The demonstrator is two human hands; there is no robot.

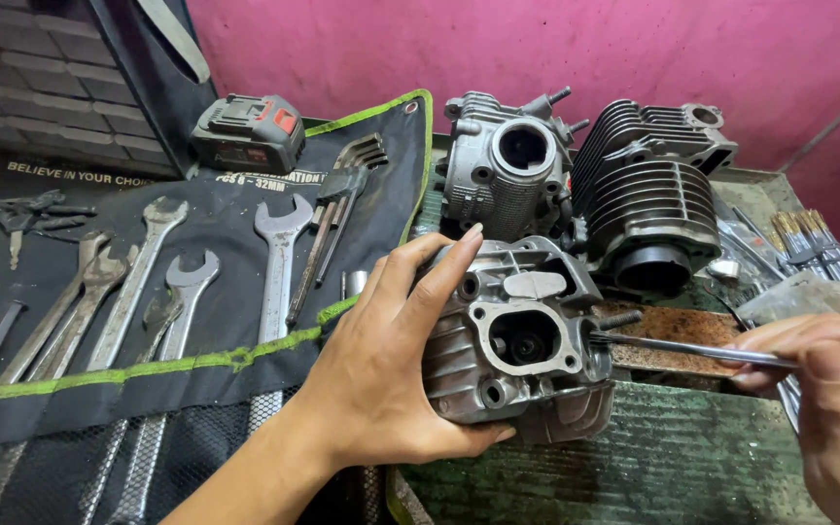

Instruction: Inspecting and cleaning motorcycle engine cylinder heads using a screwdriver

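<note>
My left hand (386, 374) grips a grey metal cylinder head (522, 340) from its left side, holding it upright on the green bench edge (673, 457). My right hand (828, 389) holds a thin metal rod-like tool (692, 348) whose tip touches the right side of the head near a stud. The head's square port with a round opening faces me.
Behind stand a second cylinder head (507, 165) and a black finned cylinder (648, 194). A dark tool roll (196, 369) at left carries several open-end wrenches (279, 262). A power-tool battery (248, 133) sits at the back. Several brushes (819, 243) lie at right. A pink wall is behind.
</note>
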